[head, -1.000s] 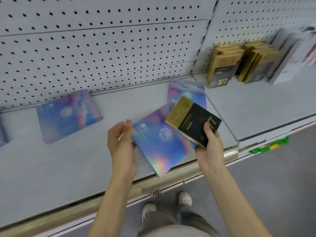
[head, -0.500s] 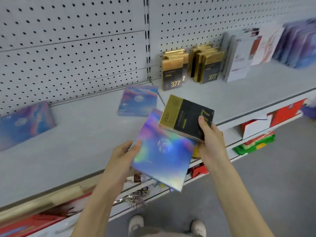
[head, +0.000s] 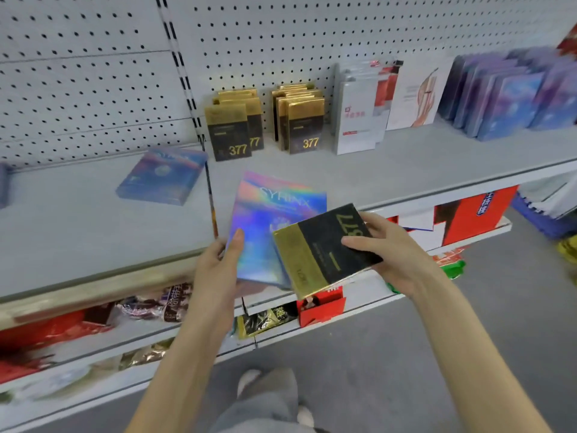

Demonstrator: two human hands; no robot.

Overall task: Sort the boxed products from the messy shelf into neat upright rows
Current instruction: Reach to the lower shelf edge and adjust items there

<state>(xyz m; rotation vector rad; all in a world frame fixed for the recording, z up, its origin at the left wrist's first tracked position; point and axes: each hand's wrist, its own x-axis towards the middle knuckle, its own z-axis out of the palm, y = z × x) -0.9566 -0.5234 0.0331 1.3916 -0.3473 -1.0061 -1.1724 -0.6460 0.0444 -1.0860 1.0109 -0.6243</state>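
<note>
Gripping holographic box (head: 268, 232) in left hand (head: 218, 267), thumb on its face; clamping black-gold 377 box (head: 324, 248) in right hand (head: 396, 254), both overlapping, above shelf (head: 406, 170) front edge. Rotate 377 box upright, set squarely before standing 377 rows (head: 299, 123), no toppling. Then, judging by look, take holographic one to blue-purple row (head: 505, 101) far right.

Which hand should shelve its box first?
Right, probably: the right hand holds the black-and-gold 377 box, and the matching upright 377 rows stand straight ahead on the shelf.
</note>
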